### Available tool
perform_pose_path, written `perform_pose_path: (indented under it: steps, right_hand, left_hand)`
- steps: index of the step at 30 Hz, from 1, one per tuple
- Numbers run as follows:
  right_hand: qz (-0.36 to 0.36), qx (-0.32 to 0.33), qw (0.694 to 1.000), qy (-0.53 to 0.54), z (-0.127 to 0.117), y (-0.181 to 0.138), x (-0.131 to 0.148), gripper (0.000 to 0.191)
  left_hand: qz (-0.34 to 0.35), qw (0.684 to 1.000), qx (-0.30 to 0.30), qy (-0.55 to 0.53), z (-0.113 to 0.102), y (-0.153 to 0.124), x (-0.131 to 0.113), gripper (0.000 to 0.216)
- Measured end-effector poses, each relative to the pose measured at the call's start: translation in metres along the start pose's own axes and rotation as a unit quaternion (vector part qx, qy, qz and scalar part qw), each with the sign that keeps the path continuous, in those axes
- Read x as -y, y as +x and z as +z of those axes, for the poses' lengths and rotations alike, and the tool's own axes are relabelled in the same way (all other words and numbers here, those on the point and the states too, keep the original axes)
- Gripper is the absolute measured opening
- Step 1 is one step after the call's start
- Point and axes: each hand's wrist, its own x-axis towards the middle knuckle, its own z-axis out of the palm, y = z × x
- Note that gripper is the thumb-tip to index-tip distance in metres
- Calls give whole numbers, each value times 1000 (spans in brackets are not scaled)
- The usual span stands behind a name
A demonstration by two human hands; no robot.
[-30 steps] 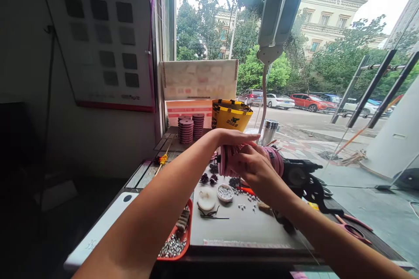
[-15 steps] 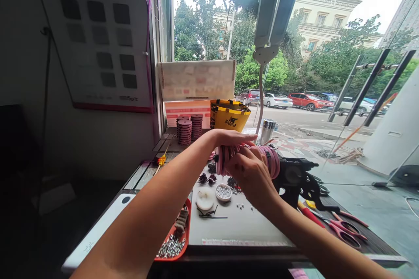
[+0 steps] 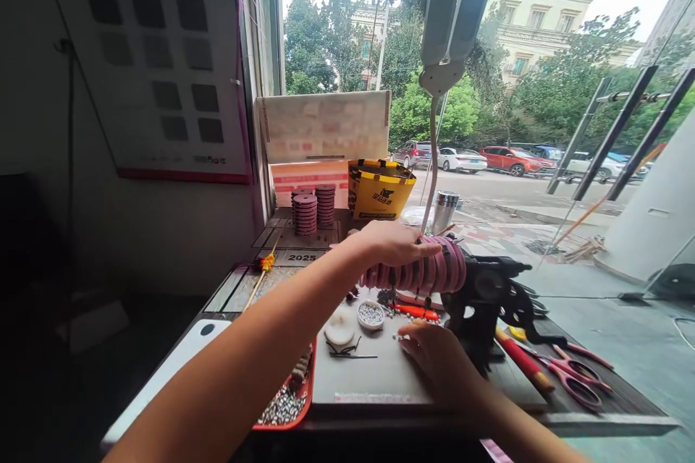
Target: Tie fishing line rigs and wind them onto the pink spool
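My left hand (image 3: pixel 394 242) lies over the top of a row of pink discs (image 3: pixel 428 271), its fingers stretched out to the right. The discs are carried by a black cranked holder (image 3: pixel 489 286), and short dark strands hang below them. My right hand (image 3: pixel 434 351) is low over the pale work mat (image 3: pixel 369 380), fingertips close together at a few small silver beads (image 3: pixel 395 337). Whether a bead is between those fingertips is hidden. Beside them stand a white bowl of silver beads (image 3: pixel 371 315) and a round white pad (image 3: pixel 339 329). An orange-red tool (image 3: pixel 417 312) lies behind my right hand.
At front left is a red tray (image 3: pixel 309 383) of shiny metal pieces. Pink scissors (image 3: pixel 578 383) and a red-handled tool (image 3: pixel 524 362) lie right. Stacked discs (image 3: pixel 305 215), a yellow bag (image 3: pixel 383 192) and a metal flask (image 3: pixel 445 211) stand at the back. A lamp arm (image 3: pixel 433 159) hangs overhead.
My right hand has left the pink discs and moved down to the loose beads on the mat. My left hand stays on the discs, now lying further over their top. The view has shifted slightly.
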Motion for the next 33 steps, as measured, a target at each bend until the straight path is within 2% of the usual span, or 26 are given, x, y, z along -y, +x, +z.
perform_pose_path:
  steps: [10,13,15,17,19,22,25,29,33]
  right_hand:
    - [20,-15,998,-61,-1,7,9,32]
    - [20,-26,997,-66,3,0,9,29]
    - [-7,-50,997,-56,0,-10,10,25]
    - [-57,-114,991,-35,-16,-22,12,23]
    - [-90,-190,978,-6,-44,-30,15,23]
    - [-76,-214,973,30,-95,-23,21,19]
    - [-75,-198,977,-29,-127,-3,25,17]
    - [-74,-158,974,-143,-132,17,29,18]
    - [-82,-183,968,-153,-127,21,31,18]
  left_hand:
    - [-11,997,41,-71,-8,13,14,63]
    - [-11,994,49,-92,-9,15,16,59]
    - [-19,992,56,-109,-10,16,17,58]
    - [-28,989,62,-131,-10,17,17,56]
    - [-36,985,68,-155,-10,17,17,56]
    - [-40,979,83,-184,-10,19,19,61]
    - [-36,975,95,-197,-8,21,23,65]
    - [-31,976,92,-197,-6,26,27,64]
    - [-37,976,87,-197,-6,27,27,62]
